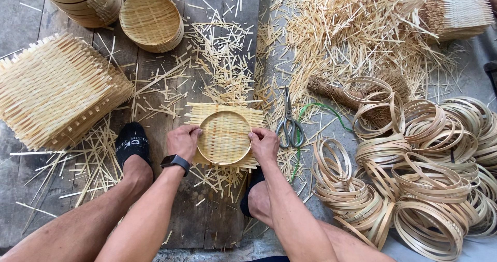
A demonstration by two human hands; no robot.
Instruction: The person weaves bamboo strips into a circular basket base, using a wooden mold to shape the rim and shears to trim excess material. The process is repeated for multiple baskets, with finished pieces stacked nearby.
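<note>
Both hands press a bamboo hoop (224, 137) into a square woven mat (225, 121) on the plank floor (207, 210).

The hoop sits in the middle of the mat, between the person's feet, with the mat's loose strip ends sticking out past it at the top and sides. The left hand (184, 143), a dark watch (175, 161) on its wrist, grips the hoop's left rim with curled fingers; the right hand (264, 145) clamps the right rim likewise. Scissors (290, 125) lie just right of the mat, near a green cord (321, 108). Loose hoops (429, 179) are heaped further right, flat mats (52, 88) stacked on the left, a finished round tray (151, 21) above.
</note>
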